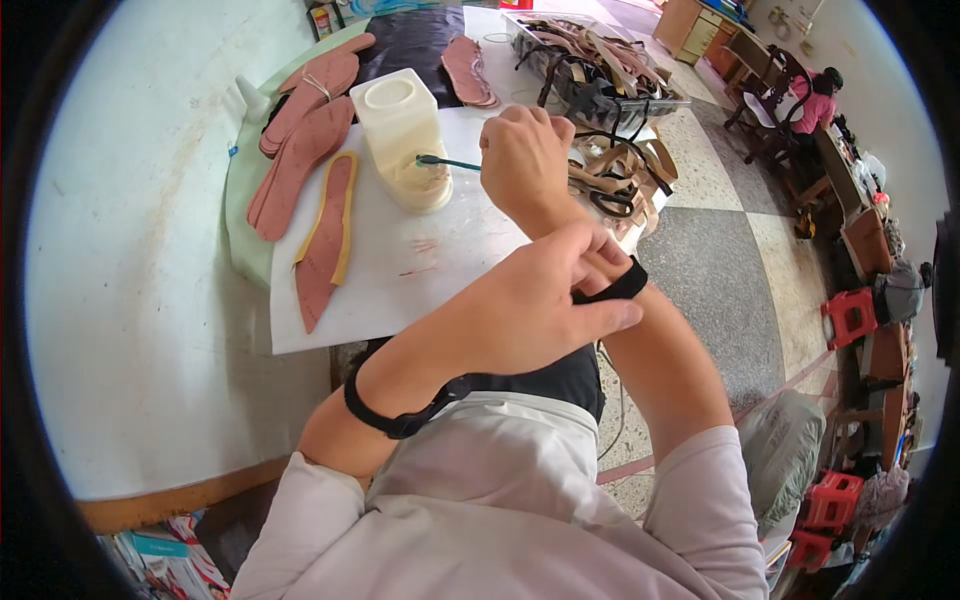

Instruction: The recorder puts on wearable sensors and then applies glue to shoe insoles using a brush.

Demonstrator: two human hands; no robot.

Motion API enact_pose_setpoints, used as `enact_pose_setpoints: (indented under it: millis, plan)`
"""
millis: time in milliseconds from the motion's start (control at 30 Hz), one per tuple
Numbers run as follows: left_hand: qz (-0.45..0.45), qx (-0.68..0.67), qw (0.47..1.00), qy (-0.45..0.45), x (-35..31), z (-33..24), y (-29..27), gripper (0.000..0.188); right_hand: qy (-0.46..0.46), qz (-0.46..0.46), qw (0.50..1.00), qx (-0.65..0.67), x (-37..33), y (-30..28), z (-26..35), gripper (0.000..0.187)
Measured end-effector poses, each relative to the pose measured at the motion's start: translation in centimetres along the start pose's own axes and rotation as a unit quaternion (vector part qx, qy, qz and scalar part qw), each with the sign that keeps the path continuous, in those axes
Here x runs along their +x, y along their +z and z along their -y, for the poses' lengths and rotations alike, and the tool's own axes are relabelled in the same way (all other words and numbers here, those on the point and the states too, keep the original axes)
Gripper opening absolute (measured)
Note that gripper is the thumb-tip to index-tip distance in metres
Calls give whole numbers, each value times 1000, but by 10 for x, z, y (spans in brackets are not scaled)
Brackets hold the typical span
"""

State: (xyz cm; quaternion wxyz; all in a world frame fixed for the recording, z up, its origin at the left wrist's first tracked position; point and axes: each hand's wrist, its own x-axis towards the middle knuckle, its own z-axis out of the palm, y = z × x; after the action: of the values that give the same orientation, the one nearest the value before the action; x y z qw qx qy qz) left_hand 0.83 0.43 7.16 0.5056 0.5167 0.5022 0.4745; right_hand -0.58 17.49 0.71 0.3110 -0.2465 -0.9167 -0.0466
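My right hand point(525, 165) is closed around a thin stick brush with a teal handle point(455, 162). The brush's tip reaches the opening of a cream-white plastic glue container point(398, 110), which has a second round opening on top. My left hand point(548, 292) lies across the right wrist, its thumb and fingers closed on the black wristband point(622, 284) there. Another black band point(405, 424) circles my left wrist. Left of the container, a pink insole with yellow edging point(325, 245) lies on the white sheet point(385, 300).
Stacked pink insoles point(300, 165) lie at the left by the wall, more pink insoles point(467, 72) behind the container. A clear bin point(590, 75) of straps stands at the back right, with loose straps point(620, 175) before it. A person point(818, 100) sits far right near red stools point(850, 318).
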Motion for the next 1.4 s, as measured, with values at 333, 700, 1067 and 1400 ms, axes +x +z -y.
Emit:
enact_pose_setpoints:
  millis: [333, 700, 1067, 1400]
  plan:
    - [-78, 4, 995, 63, -9, 41, 3, 37, 141, 80, 970, 183, 5, -11, -6, 9]
    - [-96, -98, 990, 18, -25, 40, 13, 43, 182, 41, 936, 299, 10, -14, -17, 15]
    - [-55, -272, 960, 35, 19, 98, 18, 62, 316, 70, 681, 657, 16, -32, -20, 15]
    - [92, -390, 907, -129, 23, 121, 24, 57, -42, -134, 971, 196, 7, -49, -20, 7]
